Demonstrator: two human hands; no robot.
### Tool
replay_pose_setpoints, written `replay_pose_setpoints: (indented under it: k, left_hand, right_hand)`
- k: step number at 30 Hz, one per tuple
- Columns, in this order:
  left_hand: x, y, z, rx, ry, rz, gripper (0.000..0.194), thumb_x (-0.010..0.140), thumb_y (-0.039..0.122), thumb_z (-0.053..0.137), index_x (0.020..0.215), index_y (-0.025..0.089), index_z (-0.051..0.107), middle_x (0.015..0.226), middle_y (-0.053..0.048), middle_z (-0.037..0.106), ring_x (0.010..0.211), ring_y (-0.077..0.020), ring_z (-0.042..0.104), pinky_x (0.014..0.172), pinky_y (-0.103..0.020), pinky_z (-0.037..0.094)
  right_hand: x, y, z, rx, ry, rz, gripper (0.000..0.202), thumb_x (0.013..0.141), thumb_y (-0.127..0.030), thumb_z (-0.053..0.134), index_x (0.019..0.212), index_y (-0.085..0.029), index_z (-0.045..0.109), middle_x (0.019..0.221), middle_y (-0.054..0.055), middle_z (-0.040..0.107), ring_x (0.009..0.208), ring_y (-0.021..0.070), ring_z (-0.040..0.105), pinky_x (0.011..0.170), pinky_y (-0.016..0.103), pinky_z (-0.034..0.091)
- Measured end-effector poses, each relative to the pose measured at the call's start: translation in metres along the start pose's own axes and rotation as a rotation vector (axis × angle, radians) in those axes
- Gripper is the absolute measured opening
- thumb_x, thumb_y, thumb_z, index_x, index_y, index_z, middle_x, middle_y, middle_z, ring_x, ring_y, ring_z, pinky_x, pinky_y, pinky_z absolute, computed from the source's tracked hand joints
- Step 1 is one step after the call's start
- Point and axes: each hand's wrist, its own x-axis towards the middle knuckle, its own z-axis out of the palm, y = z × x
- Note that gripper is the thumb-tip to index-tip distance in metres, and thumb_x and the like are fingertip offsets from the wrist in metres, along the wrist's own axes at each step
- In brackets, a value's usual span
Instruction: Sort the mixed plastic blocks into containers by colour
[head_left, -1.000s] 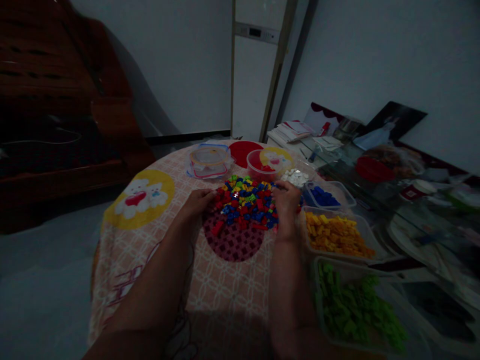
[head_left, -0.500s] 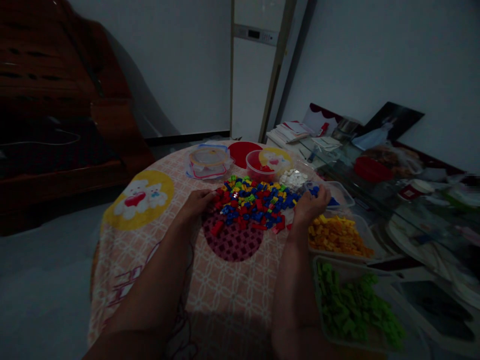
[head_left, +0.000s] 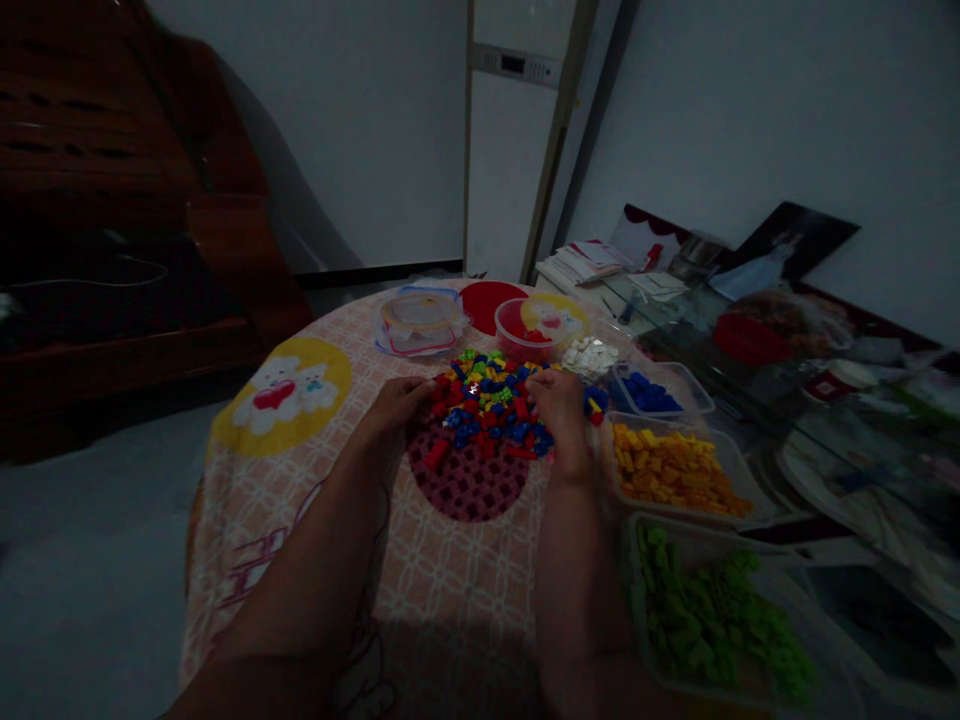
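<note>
A mixed pile of red, blue, yellow and green toy bricks (head_left: 491, 400) is spread over the middle of the round table. At its left edge is my left hand (head_left: 399, 405), fingers bent and drawn together by some red bricks; what they grip is too dark to make out. My right hand (head_left: 561, 412) reaches over the pile's right side, closed, its fingertips among the bricks, and whatever they hold is hidden. Beyond it, blue bricks (head_left: 646, 392) lie in a clear plastic box. Nearer me are a box of yellow bricks (head_left: 675, 468) and one of green bricks (head_left: 712, 605).
White bricks (head_left: 590, 355) and a round tub (head_left: 517, 345) with red pieces stand behind the pile. Lidded containers (head_left: 420, 322) are at the back left. A cluttered glass table (head_left: 675, 330) adjoins on the right. A patterned cloth (head_left: 450, 570) covers the table.
My right hand has moved left from beside the blue-brick box to the pile. The left hand stays at the pile's left edge. The view has shifted slightly.
</note>
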Motion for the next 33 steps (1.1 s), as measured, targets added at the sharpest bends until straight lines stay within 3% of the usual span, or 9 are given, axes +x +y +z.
replay_pose_setpoints:
  k: [6, 13, 17, 21, 29, 33]
  left_hand:
    - [0.0, 0.003, 0.0, 0.024, -0.003, -0.037, 0.042, 0.067, 0.054, 0.077, 0.079, 0.015, 0.068, 0.05, -0.001, 0.062, 0.044, -0.0148, 0.058, 0.044, -0.023, 0.045]
    - [0.0, 0.001, 0.0, 0.012, 0.015, -0.017, 0.041, 0.068, 0.054, 0.077, 0.081, 0.015, 0.069, 0.051, 0.0, 0.062, 0.044, -0.0142, 0.058, 0.046, -0.023, 0.046]
    - [0.0, 0.0, 0.0, 0.011, -0.001, -0.007, 0.042, 0.067, 0.054, 0.078, 0.081, 0.016, 0.069, 0.053, -0.001, 0.064, 0.044, -0.0139, 0.057, 0.045, -0.023, 0.046]
    - [0.001, -0.003, 0.0, -0.004, 0.013, 0.01, 0.041, 0.068, 0.055, 0.077, 0.079, 0.016, 0.068, 0.052, 0.0, 0.063, 0.043, -0.0131, 0.056, 0.045, -0.022, 0.044]
    - [0.001, -0.001, 0.0, 0.023, 0.015, -0.03, 0.041, 0.068, 0.055, 0.076, 0.081, 0.016, 0.069, 0.052, -0.001, 0.062, 0.045, -0.0143, 0.057, 0.045, -0.023, 0.044]
    - [0.001, -0.003, 0.001, 0.006, 0.014, 0.002, 0.04, 0.068, 0.053, 0.076, 0.082, 0.016, 0.07, 0.055, -0.001, 0.063, 0.046, -0.014, 0.057, 0.047, -0.023, 0.045]
  right_hand:
    - [-0.008, -0.028, 0.015, -0.233, -0.145, -0.107, 0.018, 0.081, -0.019, 0.062, 0.079, -0.022, 0.08, 0.078, 0.003, 0.077, 0.08, 0.0173, 0.071, 0.075, 0.024, 0.05]
    - [-0.018, -0.039, 0.027, -0.525, -0.269, -0.071, 0.014, 0.085, -0.032, 0.07, 0.085, -0.02, 0.077, 0.096, 0.01, 0.078, 0.095, 0.0235, 0.072, 0.08, 0.03, 0.052]
    - [-0.019, -0.04, 0.027, -0.548, -0.283, -0.109, 0.012, 0.084, -0.029, 0.071, 0.091, -0.02, 0.076, 0.101, 0.011, 0.077, 0.099, 0.0238, 0.071, 0.083, 0.031, 0.052]
    - [-0.014, -0.036, 0.026, -0.453, -0.296, -0.092, 0.01, 0.082, -0.03, 0.073, 0.084, -0.02, 0.075, 0.094, 0.008, 0.078, 0.092, 0.0223, 0.072, 0.08, 0.029, 0.051]
    - [-0.003, -0.009, 0.006, -0.107, -0.03, 0.026, 0.02, 0.083, -0.036, 0.066, 0.075, -0.019, 0.072, 0.071, 0.003, 0.073, 0.072, 0.0187, 0.07, 0.071, 0.028, 0.053]
    - [0.002, 0.009, -0.008, 0.159, 0.139, 0.14, 0.021, 0.08, -0.034, 0.063, 0.086, -0.017, 0.073, 0.072, 0.004, 0.073, 0.06, 0.0184, 0.068, 0.058, 0.027, 0.054]
